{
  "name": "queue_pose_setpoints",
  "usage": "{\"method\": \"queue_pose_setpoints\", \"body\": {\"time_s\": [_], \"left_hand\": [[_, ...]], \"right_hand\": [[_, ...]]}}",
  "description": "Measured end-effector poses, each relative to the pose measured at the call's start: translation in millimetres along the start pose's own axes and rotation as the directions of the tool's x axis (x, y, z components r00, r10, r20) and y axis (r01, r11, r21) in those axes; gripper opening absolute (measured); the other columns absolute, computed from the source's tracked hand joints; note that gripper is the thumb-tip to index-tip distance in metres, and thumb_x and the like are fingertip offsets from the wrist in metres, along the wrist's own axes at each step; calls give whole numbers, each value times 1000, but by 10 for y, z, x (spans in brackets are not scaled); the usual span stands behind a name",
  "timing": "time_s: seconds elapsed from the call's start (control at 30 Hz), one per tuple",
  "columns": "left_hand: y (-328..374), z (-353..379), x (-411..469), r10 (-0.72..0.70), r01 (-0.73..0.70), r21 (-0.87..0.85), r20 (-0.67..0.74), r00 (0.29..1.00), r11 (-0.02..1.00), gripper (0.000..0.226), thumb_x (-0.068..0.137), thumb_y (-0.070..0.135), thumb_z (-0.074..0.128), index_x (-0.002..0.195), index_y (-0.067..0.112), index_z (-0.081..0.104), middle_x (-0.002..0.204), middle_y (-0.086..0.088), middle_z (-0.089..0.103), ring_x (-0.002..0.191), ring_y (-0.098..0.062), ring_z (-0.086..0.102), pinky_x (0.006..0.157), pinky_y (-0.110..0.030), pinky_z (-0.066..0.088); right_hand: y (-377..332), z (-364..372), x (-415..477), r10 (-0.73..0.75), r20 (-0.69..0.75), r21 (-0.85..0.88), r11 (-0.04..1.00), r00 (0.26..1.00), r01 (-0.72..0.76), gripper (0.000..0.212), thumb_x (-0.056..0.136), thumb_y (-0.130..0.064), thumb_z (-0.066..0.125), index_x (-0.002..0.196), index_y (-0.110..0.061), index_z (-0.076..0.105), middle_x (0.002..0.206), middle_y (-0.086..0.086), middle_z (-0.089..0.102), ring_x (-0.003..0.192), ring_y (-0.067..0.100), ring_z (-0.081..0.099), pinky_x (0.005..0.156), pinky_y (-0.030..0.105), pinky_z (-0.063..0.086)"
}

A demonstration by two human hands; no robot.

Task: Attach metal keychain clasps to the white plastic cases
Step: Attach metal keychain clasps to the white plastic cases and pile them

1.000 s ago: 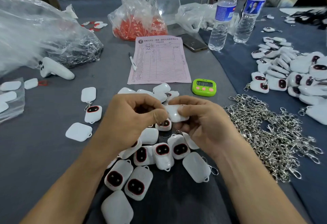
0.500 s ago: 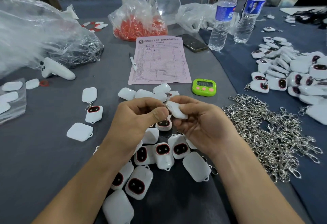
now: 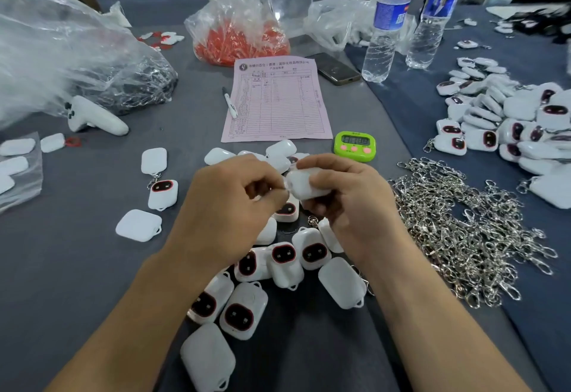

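My right hand (image 3: 349, 203) grips a white plastic case (image 3: 301, 184) above the table's middle. My left hand (image 3: 228, 203) has its fingers curled and pinched at the case's left end; what it pinches is hidden by the fingers. Below and between my hands lies a cluster of white cases (image 3: 284, 261), several showing dark red-rimmed faces. A heap of metal keychain clasps (image 3: 469, 230) lies to the right. A pile of cases with clasps (image 3: 506, 119) sits at the far right. Two cases joined by a clasp (image 3: 159, 181) lie to the left.
A pink form (image 3: 278, 101) with a pen, a green timer (image 3: 354, 145), a phone (image 3: 335, 68) and two water bottles (image 3: 386, 23) lie beyond my hands. A red-filled bag (image 3: 238, 39), a big clear bag (image 3: 61, 57) and a white controller (image 3: 92, 116) sit at the back left.
The case in my right hand has turned from slanted to lying more level, and both hands sit a little higher. My left fingers stay pinched at its left end.
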State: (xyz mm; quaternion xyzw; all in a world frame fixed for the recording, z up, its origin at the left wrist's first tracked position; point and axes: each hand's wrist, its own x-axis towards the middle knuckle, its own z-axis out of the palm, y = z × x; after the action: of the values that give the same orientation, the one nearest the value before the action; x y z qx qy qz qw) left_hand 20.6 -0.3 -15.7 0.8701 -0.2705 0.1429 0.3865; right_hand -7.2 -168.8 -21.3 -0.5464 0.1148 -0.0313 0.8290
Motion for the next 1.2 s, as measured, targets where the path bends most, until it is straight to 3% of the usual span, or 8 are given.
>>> {"method": "queue_pose_setpoints", "body": {"time_s": [0.27, 0.43, 0.6, 0.7, 0.9, 1.07, 1.13, 1.2], "left_hand": [[22, 114, -17, -374, 401, -591, 174, 911, 700, 6, 82, 21, 79, 77, 24, 79, 79, -1, 76, 72, -7, 66, 71, -18, 53], [-22, 33, -12, -92, 94, -29, 69, 993, 995, 17, 82, 13, 81, 73, 28, 77, 69, 8, 66, 66, -8, 58, 65, -20, 45], [61, 93, -76, 202, -227, 441, 102, 974, 868, 16, 77, 7, 75, 67, 14, 64, 66, 0, 55, 65, -24, 51, 64, -29, 30], [35, 88, -38, -121, 120, 14, 8, 993, 993, 12, 84, 21, 77, 75, 27, 72, 69, 10, 64, 66, -7, 56, 64, -14, 40], [22, 122, -7, -354, 419, -557, 226, 908, 717, 13, 90, 17, 73, 80, 22, 79, 74, -2, 72, 67, -6, 59, 66, -19, 50], [0, 120, -43, -201, 217, -293, 82, 976, 931, 17, 86, 31, 66, 73, 27, 76, 60, 3, 61, 59, -13, 51, 58, -23, 44], [-10, 104, -61, -7, 3, 59, 60, 998, 998, 20, 85, 26, 63, 68, 19, 71, 60, 3, 57, 62, -16, 50, 59, -28, 39], [5, 137, -77, 171, -199, 368, 108, 979, 908, 14, 74, 10, 67, 61, 13, 63, 58, -1, 54, 59, -24, 48, 59, -31, 31]], "right_hand": [[23, -2, 1, 75, 27, 154, 985, 997, -79, 27, 88, 10, 52, 86, -4, 76, 77, 17, 69, 50, 20, 53, 46, 23, 42], [81, 19, -24, -152, -28, -94, 984, 988, 149, 29, 83, 11, 59, 80, -12, 77, 71, 5, 72, 51, 14, 57, 46, 22, 43], [155, 98, -80, -411, 19, -463, 804, 911, 373, 17, 78, -10, 65, 82, -20, 79, 68, 3, 73, 57, 19, 67, 54, 33, 55], [61, 24, -13, -165, -93, -108, 982, 982, 155, 22, 82, 3, 59, 87, -9, 78, 68, 9, 66, 50, 18, 51, 45, 26, 41], [32, 34, -4, 166, 28, 243, 955, 986, -168, 24, 93, 3, 48, 103, 3, 69, 67, 9, 63, 46, 15, 49, 42, 19, 38], [55, 36, 7, 102, -44, 192, 977, 994, -92, 25, 90, 7, 51, 96, -1, 73, 71, 11, 67, 45, 15, 51, 41, 21, 39], [116, 50, -19, -159, -115, -129, 981, 981, 144, 27, 86, 6, 57, 93, -10, 77, 71, 4, 69, 50, 14, 54, 46, 23, 44], [200, 95, -70, -458, 3, -581, 722, 889, 374, 26, 82, -3, 64, 94, -23, 78, 72, -11, 70, 58, 7, 59, 57, 21, 49]]}}
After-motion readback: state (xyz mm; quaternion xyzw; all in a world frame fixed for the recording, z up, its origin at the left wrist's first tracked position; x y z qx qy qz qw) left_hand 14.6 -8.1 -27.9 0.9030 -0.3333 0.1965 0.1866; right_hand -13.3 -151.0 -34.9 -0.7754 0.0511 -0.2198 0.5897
